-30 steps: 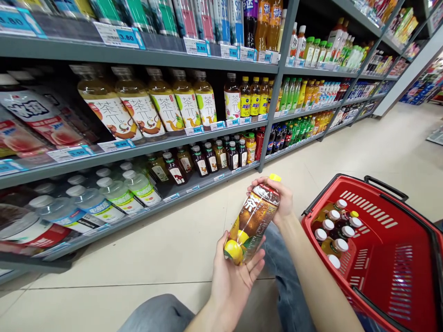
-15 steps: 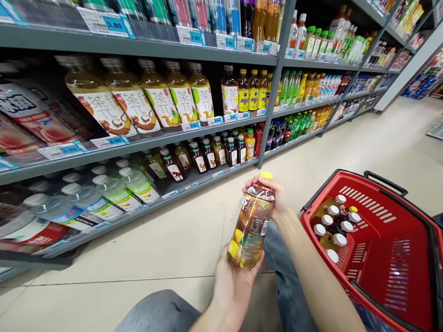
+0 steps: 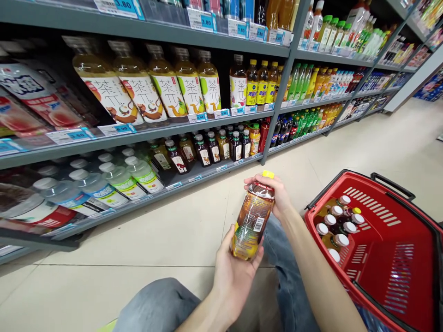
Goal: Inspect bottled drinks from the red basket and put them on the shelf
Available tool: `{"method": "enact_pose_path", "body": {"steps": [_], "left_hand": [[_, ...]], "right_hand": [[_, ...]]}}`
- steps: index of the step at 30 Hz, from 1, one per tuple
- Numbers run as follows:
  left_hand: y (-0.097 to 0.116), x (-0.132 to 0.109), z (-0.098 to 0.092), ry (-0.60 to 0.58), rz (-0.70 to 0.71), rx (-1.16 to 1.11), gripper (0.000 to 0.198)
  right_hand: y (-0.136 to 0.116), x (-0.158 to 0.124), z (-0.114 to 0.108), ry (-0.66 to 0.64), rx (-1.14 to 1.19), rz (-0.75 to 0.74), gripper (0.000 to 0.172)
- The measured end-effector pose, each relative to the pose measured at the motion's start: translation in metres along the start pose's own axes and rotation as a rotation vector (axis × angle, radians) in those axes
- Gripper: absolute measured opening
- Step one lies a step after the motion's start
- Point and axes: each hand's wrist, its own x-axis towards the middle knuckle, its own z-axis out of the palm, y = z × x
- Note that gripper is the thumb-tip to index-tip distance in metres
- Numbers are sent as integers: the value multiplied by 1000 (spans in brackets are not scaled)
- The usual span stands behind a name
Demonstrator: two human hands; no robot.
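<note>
Between both hands, tilted above the floor, is a bottle of brown iced tea (image 3: 254,216) with a yellow cap, lemon pictures and a white barcode on its label. My left hand (image 3: 235,272) cups its base from below, thumb and fingers around the sides. Around the neck, just under the cap, my right hand (image 3: 278,193) is closed. To the right stands a red shopping basket (image 3: 380,235) holding several bottles (image 3: 335,226) with white caps and one with a yellow cap.
Grey shelves (image 3: 207,122) of drinks run along the left and into the distance. Large tea bottles (image 3: 173,87) fill the middle shelf; small dark bottles (image 3: 204,152) and clear-drink bottles (image 3: 110,180) stand below. My bent knees (image 3: 155,304) are over the tiled floor (image 3: 166,244).
The iced tea bottle has turned about its long axis, so the barcode now faces me more and the lemon picture has slid left. The view has shifted slightly.
</note>
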Motion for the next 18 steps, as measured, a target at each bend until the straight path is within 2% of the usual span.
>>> {"method": "enact_pose_path", "body": {"steps": [9,18], "left_hand": [[-15,3,-12,31,-146,95,47],[-17,6,-14,13,-141,130,40]], "right_hand": [[-2,-5,5,-144,-29,7,18],[-2,-5,5,-113,-95,-7,21]]}}
